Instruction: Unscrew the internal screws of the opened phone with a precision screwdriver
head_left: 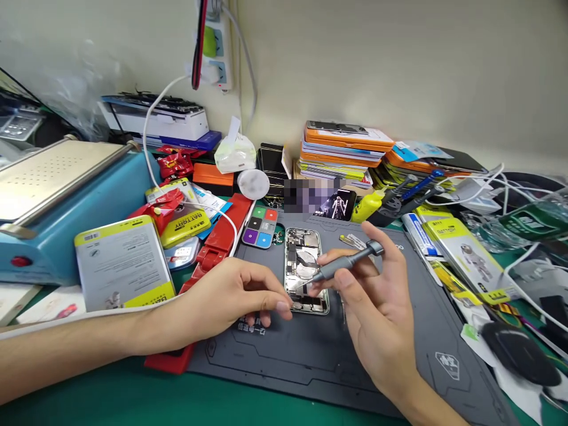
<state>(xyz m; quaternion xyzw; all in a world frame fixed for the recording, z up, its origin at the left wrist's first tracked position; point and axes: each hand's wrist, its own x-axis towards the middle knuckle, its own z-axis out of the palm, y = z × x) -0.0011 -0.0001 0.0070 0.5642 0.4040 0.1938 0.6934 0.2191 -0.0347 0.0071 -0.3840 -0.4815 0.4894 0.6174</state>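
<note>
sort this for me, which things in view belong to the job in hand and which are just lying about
In the job:
screwdriver, in the right hand
opened phone, near the left hand
grey mat, under the phone

Seemingly just lying about:
tissue pack
yellow bottle
stacked orange boxes
black case

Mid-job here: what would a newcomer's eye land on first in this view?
Probably the opened phone mid-picture on the grey mat, with the left hand by its lower left corner and the grey screwdriver, in the right hand, angled over it. Next, the bulky blue machine at far left and the stack of orange-edged boxes at the back.
</note>
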